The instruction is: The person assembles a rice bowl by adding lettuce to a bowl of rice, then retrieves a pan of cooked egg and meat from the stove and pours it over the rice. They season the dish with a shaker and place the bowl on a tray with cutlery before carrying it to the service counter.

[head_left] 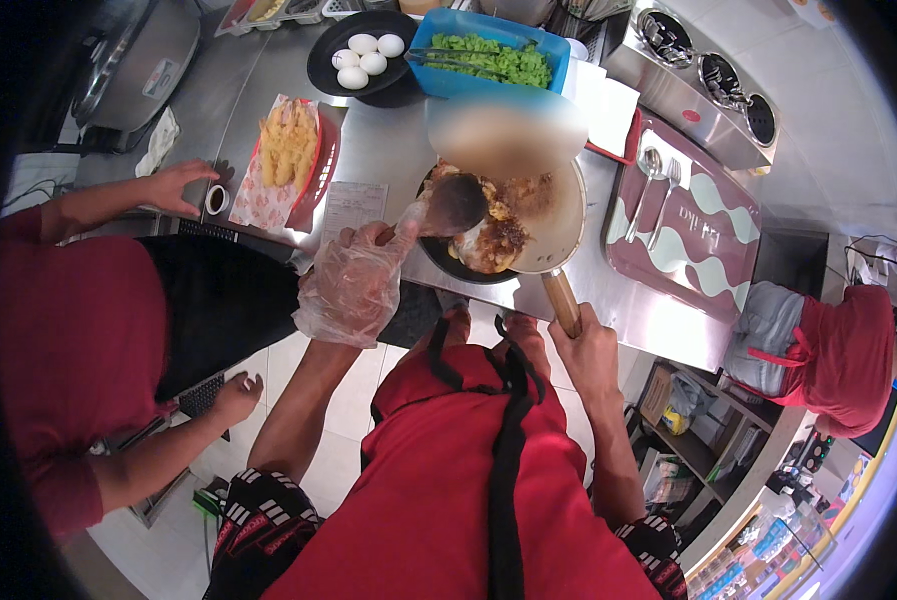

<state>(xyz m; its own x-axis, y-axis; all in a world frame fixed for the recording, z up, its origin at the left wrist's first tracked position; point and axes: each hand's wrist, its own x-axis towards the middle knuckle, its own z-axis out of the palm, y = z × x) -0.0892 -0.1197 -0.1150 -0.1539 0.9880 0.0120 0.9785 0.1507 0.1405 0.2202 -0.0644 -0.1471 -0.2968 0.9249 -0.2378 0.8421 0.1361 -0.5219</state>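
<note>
Red garment [424, 490]: nearest.
Left grip [354, 285]: gloved, closed on dark ladle [457, 206].
Right grip [586, 347]: closed around wooden handle [562, 302].
Cream pan [561, 235]: best held tilted, steady, over black plate [445, 261].

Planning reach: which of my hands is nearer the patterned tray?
Right: your right hand, on the wooden handle, is left of the tray, nearer your body; your gloved left hand is much farther left.

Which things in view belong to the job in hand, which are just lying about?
In use:
dark utensil, in gloved left hand
pan, in right hand
food in black dish

Lying about:
eggs
leafy greens
fried food
tray, spoon, fork
</note>
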